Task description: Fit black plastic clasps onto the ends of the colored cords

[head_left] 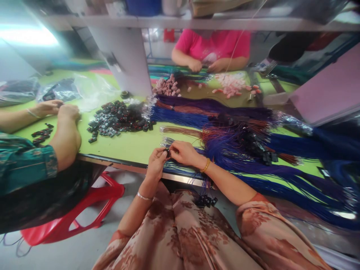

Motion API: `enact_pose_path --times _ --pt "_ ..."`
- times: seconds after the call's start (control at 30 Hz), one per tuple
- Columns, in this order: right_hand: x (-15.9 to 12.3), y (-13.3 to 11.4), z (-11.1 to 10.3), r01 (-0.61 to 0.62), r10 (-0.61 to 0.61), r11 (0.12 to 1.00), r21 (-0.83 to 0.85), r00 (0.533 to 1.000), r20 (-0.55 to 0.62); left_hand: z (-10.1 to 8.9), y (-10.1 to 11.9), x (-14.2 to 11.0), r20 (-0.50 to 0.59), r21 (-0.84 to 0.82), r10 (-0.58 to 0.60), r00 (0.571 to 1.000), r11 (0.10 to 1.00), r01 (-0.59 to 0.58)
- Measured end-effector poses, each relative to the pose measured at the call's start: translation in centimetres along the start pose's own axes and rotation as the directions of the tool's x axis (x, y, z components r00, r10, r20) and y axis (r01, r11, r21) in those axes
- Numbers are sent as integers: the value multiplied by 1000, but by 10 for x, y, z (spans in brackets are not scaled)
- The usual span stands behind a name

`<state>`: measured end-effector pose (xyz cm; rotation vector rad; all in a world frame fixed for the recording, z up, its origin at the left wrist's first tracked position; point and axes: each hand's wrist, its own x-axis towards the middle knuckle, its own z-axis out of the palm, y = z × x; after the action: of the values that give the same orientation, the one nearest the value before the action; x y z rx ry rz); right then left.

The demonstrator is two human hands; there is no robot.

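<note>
My left hand (156,162) and my right hand (184,153) meet at the near edge of the green table (126,144). Both are pinched around a small black connector (168,151) with thin wire ends going into it. Blue, purple and brown wire bundles (225,150) spread to the right of my hands. Finished black connectors (206,201) hang on wires over my lap.
A pile of black connectors (118,118) lies to the left. A co-worker's hands (60,108) work at the left, seated on a red stool (84,210). Across the table a person in pink (213,47) handles pink parts (233,86). A white post (126,60) stands mid-table.
</note>
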<state>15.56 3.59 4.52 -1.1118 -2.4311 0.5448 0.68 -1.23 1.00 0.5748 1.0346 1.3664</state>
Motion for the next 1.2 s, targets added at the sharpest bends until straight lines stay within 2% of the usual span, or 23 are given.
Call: enact_pose_path --times 0.23,0.4,0.47,0.5,0.53,0.57,0.63,0.7,0.8,0.87,0.9,0.93,0.97,1.0,1.03,1.07,1.13,1.17,1.2 --pt "-1 -3 1 -65 66 997 -44 998 21 3 -4 1 -37 33 31 999 999 -30" --pt "-5 -12 -13 -26 24 999 19 996 83 4 -2 -1 -43 22 35 998 999 -34" --pt "-9 -8 -31 -40 40 999 22 999 17 5 0 -1 -45 18 34 998 999 -33" --pt "-12 -2 -44 -76 76 997 8 995 -71 5 1 -1 -50 12 29 998 1000 -28" --pt "-15 7 -58 -139 136 990 -2 970 -199 5 1 -1 -59 4 23 998 1000 -23" --pt "-20 18 -73 -223 204 975 -18 918 -341 5 1 -1 -67 -5 17 998 1000 -18" --pt "-32 48 -103 -449 331 891 -61 737 -590 6 -1 -2 -77 -12 18 997 1000 -19" --pt "-45 81 -125 -665 437 742 -85 576 -691 7 -4 -4 -80 -3 35 996 999 -35" --pt "-60 119 -132 -830 602 526 -183 516 -610 6 -1 -7 -49 51 86 995 995 -83" --pt "-65 131 -126 -846 641 468 -255 524 -561 -3 11 -1 -34 149 197 980 971 -190" --pt "-66 133 -123 -839 644 463 -284 539 -543 -11 22 5 -42 230 288 957 935 -271" --pt "-67 132 -122 -827 642 470 -308 560 -524 -22 35 14 -70 349 399 914 868 -352" --pt "-67 130 -121 -813 638 484 -324 581 -505 -36 51 24 -92 509 502 860 766 -393" --pt "-68 125 -122 -800 627 502 -329 599 -498 -53 68 37 -116 670 590 799 640 -375" --pt "-69 120 -123 -787 603 521 -329 613 -510 -72 86 50 -125 810 654 746 501 -304" --pt "-70 112 -125 -775 565 541 -326 622 -542 -91 104 62 -147 907 693 706 379 -184" --pt "-72 93 -125 -739 456 593 -320 635 -624 -129 134 85 -252 964 721 646 246 100" --pt "-72 82 -123 -706 399 633 -318 649 -648 -145 145 94 -302 953 701 646 220 207" --pt "-71 70 -119 -652 354 690 -315 683 -639 -158 153 102 -339 939 668 663 200 279"
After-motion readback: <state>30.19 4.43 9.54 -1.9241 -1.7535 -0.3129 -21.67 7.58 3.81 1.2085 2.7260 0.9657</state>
